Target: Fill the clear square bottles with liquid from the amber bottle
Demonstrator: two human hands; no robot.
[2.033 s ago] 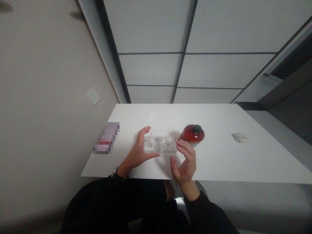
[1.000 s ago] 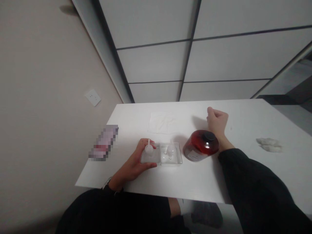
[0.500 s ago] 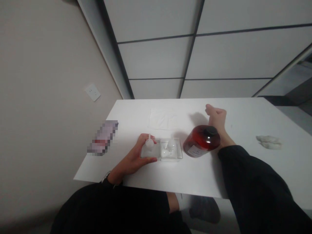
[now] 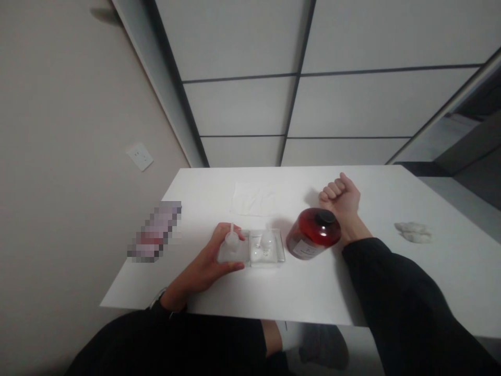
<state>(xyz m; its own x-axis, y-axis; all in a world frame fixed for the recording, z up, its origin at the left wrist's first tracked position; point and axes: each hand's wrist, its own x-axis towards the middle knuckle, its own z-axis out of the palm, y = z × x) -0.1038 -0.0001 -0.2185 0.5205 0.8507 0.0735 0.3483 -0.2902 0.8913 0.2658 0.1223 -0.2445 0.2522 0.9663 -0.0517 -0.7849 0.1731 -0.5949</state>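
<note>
My left hand [image 4: 207, 263] grips the left end of a clear two-compartment box [image 4: 266, 262] on the white table, thumb on the near side and fingers on the far side. A small white spoon [image 4: 232, 240] with its handle upright is at the left compartment. Another small rounded white piece [image 4: 267, 240] sits in the right compartment, which has shiny clear contents. Right of the box stands a dark red bottle [image 4: 313, 235] with a black cap and pale label. Behind it, my right hand [image 4: 342, 196] is a closed fist, fingers curled in and nothing visible in it.
A white sheet [image 4: 253, 201] lies flat beyond the box. At the table's left edge is a pixelated pinkish, phone-shaped object [image 4: 154, 232]. A crumpled pale cloth or tissue [image 4: 413, 232] lies to the right. A socket [image 4: 140, 156] is on the left wall.
My right fist has turned, so its curled fingers now face the camera. The whole view has shifted slightly. My left hand keeps its grip on the box.
</note>
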